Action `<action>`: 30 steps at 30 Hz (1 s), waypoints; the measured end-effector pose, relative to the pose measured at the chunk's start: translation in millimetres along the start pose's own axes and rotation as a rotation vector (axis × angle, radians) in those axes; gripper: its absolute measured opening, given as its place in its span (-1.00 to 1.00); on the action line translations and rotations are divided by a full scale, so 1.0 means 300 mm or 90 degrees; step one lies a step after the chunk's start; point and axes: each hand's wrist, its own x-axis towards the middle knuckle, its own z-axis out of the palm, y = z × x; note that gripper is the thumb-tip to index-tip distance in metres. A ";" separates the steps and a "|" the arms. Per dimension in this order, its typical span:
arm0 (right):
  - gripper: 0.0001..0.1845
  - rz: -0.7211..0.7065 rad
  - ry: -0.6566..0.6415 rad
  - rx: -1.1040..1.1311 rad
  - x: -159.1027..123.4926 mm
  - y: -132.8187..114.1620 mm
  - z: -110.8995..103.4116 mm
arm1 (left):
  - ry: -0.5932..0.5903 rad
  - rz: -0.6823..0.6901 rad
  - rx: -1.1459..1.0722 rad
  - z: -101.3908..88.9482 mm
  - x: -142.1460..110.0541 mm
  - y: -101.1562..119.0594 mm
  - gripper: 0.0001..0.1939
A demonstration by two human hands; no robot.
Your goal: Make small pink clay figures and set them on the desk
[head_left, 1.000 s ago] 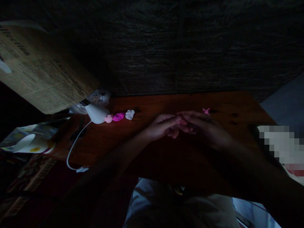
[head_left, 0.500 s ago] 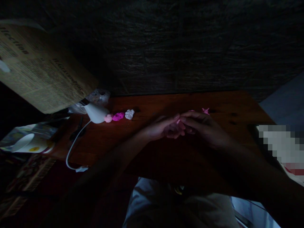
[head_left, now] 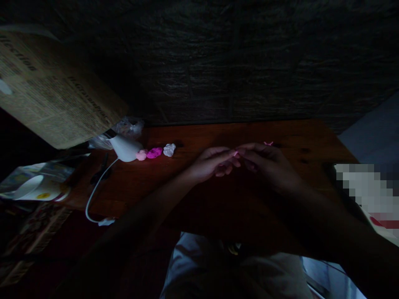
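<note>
I remotely held my left hand loosely curled, thumb uppermost, pinching a small pink piece above the desk; opposite, I held my right hand slanted inward, pinching the piece's right side.

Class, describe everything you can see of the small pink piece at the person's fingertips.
The small pink piece is a tiny, light pink bit with no visible separate parts. It looks soft, like modelling clay. It sits where the fingertips of the left hand and the right hand meet, touched by both, in front of the wooden table as seen from the head. Fingers cover some of it and the light is dim, so its full shape cannot be told.
</note>
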 end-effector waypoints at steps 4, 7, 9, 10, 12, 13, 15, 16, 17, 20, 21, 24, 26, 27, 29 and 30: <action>-0.68 -0.005 -0.006 -0.001 0.005 0.011 -0.008 | 0.010 0.017 0.005 -0.002 0.005 -0.008 -0.56; -0.68 -0.007 -0.007 -0.010 0.007 0.017 -0.011 | 0.014 0.023 0.025 -0.004 0.006 -0.009 -0.56; -0.67 -0.010 -0.005 -0.013 0.007 0.018 -0.010 | 0.008 0.019 0.030 -0.004 0.003 -0.007 -0.56; -0.67 -0.011 -0.005 -0.015 0.008 0.018 -0.010 | 0.004 0.018 0.029 -0.004 0.002 -0.006 -0.56; -0.66 -0.011 -0.004 -0.018 0.008 0.019 -0.009 | -0.002 0.018 0.025 -0.004 0.000 -0.005 -0.55; -0.66 -0.011 -0.002 -0.019 0.009 0.019 -0.009 | -0.003 0.020 0.024 -0.006 0.000 -0.005 -0.55; -0.66 -0.011 0.004 -0.015 0.010 0.020 -0.010 | -0.003 0.024 0.022 -0.010 0.002 -0.006 -0.56; -0.65 -0.009 0.007 -0.013 0.010 0.020 -0.010 | -0.002 0.024 0.022 -0.012 0.004 -0.006 -0.56; -0.65 -0.006 0.010 -0.012 0.010 0.020 -0.011 | 0.003 0.022 0.024 -0.014 0.005 -0.007 -0.56; -0.64 0.008 0.027 -0.023 0.008 0.014 -0.012 | 0.041 0.015 0.019 -0.016 0.010 -0.005 -0.57; -0.64 0.010 0.033 -0.031 0.007 0.012 -0.012 | 0.060 0.018 0.013 -0.014 0.011 -0.003 -0.58; -0.64 0.015 0.041 -0.043 0.006 0.011 -0.011 | 0.116 0.042 -0.017 -0.007 0.013 -0.002 -0.62; -0.63 0.020 0.036 -0.042 0.007 0.014 -0.010 | 0.142 0.051 -0.035 -0.002 0.015 -0.003 -0.63; -0.62 0.024 0.032 -0.040 0.008 0.017 -0.009 | 0.148 0.052 -0.043 0.000 0.016 -0.005 -0.64; -0.62 0.032 0.024 -0.038 0.009 0.019 -0.007 | 0.143 0.056 -0.056 0.001 0.017 -0.009 -0.65; -0.62 0.034 0.019 -0.037 0.009 0.019 -0.005 | 0.138 0.059 -0.060 0.001 0.018 -0.010 -0.65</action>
